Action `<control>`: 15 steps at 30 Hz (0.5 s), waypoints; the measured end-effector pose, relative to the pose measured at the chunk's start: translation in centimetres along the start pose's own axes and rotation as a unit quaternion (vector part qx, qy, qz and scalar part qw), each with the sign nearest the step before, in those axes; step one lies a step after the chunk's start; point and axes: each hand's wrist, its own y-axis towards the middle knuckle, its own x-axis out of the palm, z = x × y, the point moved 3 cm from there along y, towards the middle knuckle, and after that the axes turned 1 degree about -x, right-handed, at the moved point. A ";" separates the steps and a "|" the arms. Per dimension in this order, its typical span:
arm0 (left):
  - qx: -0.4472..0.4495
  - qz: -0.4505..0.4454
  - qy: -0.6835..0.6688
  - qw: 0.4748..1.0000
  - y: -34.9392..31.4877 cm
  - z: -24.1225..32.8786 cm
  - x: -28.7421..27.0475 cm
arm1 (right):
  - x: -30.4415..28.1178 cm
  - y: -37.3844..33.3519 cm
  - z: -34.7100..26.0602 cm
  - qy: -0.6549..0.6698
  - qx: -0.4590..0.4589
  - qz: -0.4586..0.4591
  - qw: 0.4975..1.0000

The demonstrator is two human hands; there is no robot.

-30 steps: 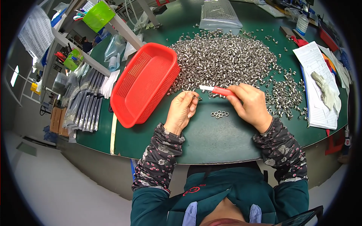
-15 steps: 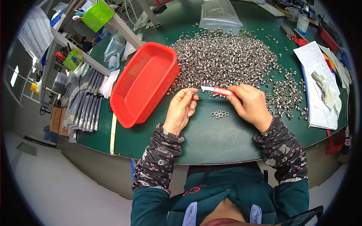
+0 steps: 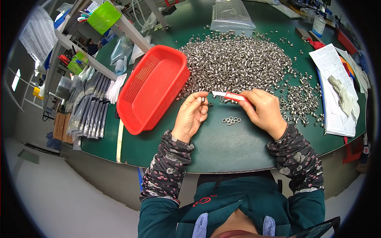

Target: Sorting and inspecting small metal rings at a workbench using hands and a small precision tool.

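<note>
My left hand (image 3: 191,117) is raised just over the table, thumb and forefinger pinching a small shiny metal ring (image 3: 203,99). Facing it from the right, my right hand (image 3: 265,109) is closed round a red-and-white utility knife (image 3: 235,96). Its pale blade points left and stops a little short of the ring. Below the knife, several metal rings lie flat in a small cluster (image 3: 231,120) on the green tabletop (image 3: 222,148). Behind both hands spreads a large heap of the same silver rings (image 3: 238,59), with a looser patch (image 3: 302,99) to the right.
A red perforated plastic basket (image 3: 168,97) stands left of the heap. Farther left lie bagged dark parts (image 3: 89,111) beside a metal frame carrying a green bin (image 3: 103,17). Papers (image 3: 337,115) with a white glove (image 3: 344,95) on top lie at right. A clear plastic bag (image 3: 232,16) rests behind the heap.
The fingers of my left hand have shifted slightly, and the ring between them shows more plainly. My right hand and the knife have barely moved.
</note>
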 end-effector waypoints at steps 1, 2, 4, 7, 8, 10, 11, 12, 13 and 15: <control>0.000 0.000 0.000 1.000 0.0 -0.1 -0.1 | 0.0 0.0 0.0 -0.001 0.005 0.001 1.000; 0.004 -0.002 -0.012 1.000 0.1 -0.2 -0.3 | 0.0 0.0 0.0 -0.001 0.005 0.001 1.000; 0.008 -0.003 -0.024 1.000 0.1 -0.2 -0.4 | 0.0 0.1 0.0 -0.002 0.006 -0.003 1.000; 0.002 -0.005 -0.032 0.999 0.1 -0.2 -0.4 | -0.1 0.0 0.1 0.002 -0.003 0.003 1.000; -0.004 -0.008 -0.040 0.999 0.1 -0.2 -0.4 | 0.0 0.0 0.1 0.002 -0.004 0.003 1.000; -0.009 -0.012 -0.047 0.999 0.2 -0.2 -0.5 | 0.0 0.0 0.1 0.002 0.000 -0.001 1.000; -0.012 -0.008 -0.050 0.999 0.2 -0.2 -0.5 | 0.0 0.0 0.1 0.003 0.001 -0.001 1.000; -0.016 -0.003 -0.054 0.998 0.2 -0.2 -0.5 | -0.1 0.0 0.1 0.001 0.002 -0.003 1.000; -0.017 -0.003 -0.053 0.998 0.1 -0.2 -0.5 | -0.1 0.0 0.1 0.000 0.003 -0.004 1.000; -0.017 -0.003 -0.052 0.998 0.0 -0.2 -0.4 | -0.2 0.0 0.1 -0.004 0.003 -0.005 1.000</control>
